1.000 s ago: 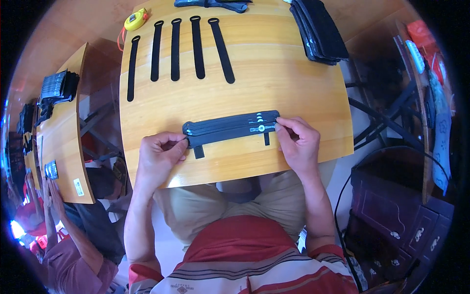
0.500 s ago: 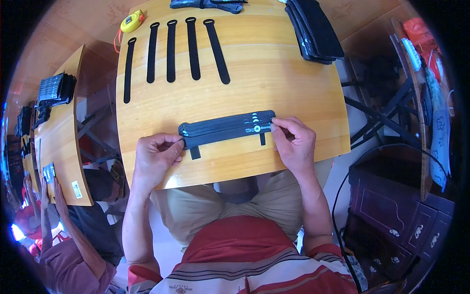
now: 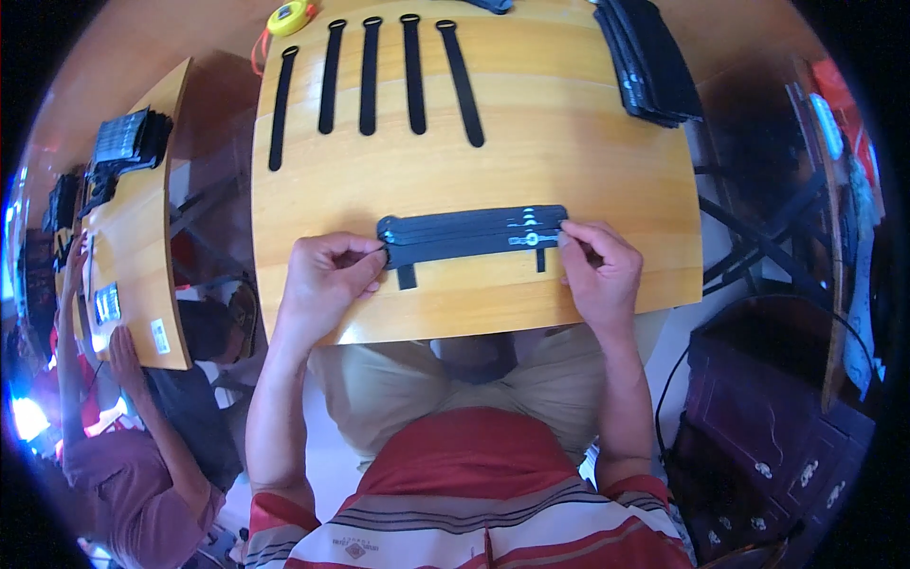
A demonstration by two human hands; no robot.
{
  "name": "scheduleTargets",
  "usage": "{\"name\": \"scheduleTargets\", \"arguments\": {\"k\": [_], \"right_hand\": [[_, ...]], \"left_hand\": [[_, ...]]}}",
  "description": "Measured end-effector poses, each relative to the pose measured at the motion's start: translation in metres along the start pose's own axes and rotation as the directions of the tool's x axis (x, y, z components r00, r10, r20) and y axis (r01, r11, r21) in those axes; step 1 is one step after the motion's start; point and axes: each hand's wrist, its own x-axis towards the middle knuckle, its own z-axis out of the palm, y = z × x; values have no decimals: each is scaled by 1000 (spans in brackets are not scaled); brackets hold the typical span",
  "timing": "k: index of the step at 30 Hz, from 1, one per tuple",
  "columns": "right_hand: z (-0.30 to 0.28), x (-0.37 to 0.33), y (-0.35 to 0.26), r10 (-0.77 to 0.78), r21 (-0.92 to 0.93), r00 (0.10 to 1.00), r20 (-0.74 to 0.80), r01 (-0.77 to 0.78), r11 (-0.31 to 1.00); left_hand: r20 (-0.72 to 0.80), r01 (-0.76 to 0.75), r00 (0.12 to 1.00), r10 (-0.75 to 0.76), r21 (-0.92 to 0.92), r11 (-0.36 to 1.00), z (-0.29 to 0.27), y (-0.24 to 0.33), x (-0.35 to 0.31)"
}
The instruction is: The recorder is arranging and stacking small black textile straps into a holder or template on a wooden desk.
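A layered stack of black fabric straps (image 3: 455,248) with pale printing lies crosswise near the table's front edge. My left hand (image 3: 332,275) pinches its left end between thumb and fingers. At the right end, my right hand (image 3: 605,268) has thumb and fingertips closed on the edge. Two short dark strips, a left strip (image 3: 407,277) and a right strip (image 3: 540,260), stick out from under the stack toward me. Farther back, several single black straps (image 3: 371,81) with slotted round heads are laid out side by side, pointing away from me.
A yellow tape measure (image 3: 289,17) sits at the far left of the wooden table (image 3: 569,171). A thick pile of black straps (image 3: 646,66) stands at the far right. On the left, a co-worker's hand (image 3: 123,351) rests at another table (image 3: 142,275). A dark cabinet (image 3: 758,417) is at right.
The whole view has shifted, so the table and straps appear farther right and higher. Both my hands keep their pinch on the stack. The co-worker's hands have moved apart, off the small packet.
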Motion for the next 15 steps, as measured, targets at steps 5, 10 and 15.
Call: {"name": "scheduleTargets", "arguments": {"k": [5, 10, 15], "right_hand": [[0, 1, -3, 55, 67, 998, 15, -56, 996], [1, 0, -5, 64, 72, 998, 11, -65, 995], [1, 0, -6, 69, 79, 997, 18, -71, 994]], "left_hand": [[33, 3, 999, -2, -17, 1000, -3, -4, 2], [32, -10, 999, 10, -5, 1000, -3, -3, 1], [41, -15, 999, 15, 3, 1000, -4, -5, 1]]}}
